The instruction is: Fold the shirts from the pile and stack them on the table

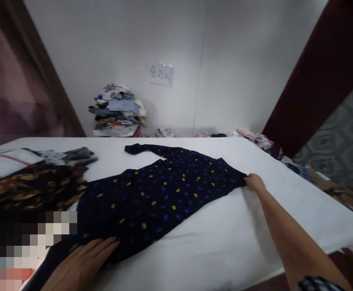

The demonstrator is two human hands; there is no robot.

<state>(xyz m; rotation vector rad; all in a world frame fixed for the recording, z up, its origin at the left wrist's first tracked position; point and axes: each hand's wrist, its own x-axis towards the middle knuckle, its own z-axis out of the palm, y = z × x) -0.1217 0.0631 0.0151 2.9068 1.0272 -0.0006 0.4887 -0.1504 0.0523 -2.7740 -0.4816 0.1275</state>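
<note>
A dark navy garment [161, 194] with blue and yellow dots lies spread flat across the white table [225, 242]. My left hand [85, 260] rests flat, fingers together, on the garment's near lower end. My right hand [254, 182] is stretched out to the garment's far right edge and pinches the cloth there. One long sleeve [143, 149] runs toward the back of the table.
A heap of dark patterned and striped clothes [31, 178] lies at the left of the table. A tall stack of folded clothes [117, 111] stands against the back wall. More loose clothes [261, 141] lie beyond the table's right corner. A blurred patch covers the lower left.
</note>
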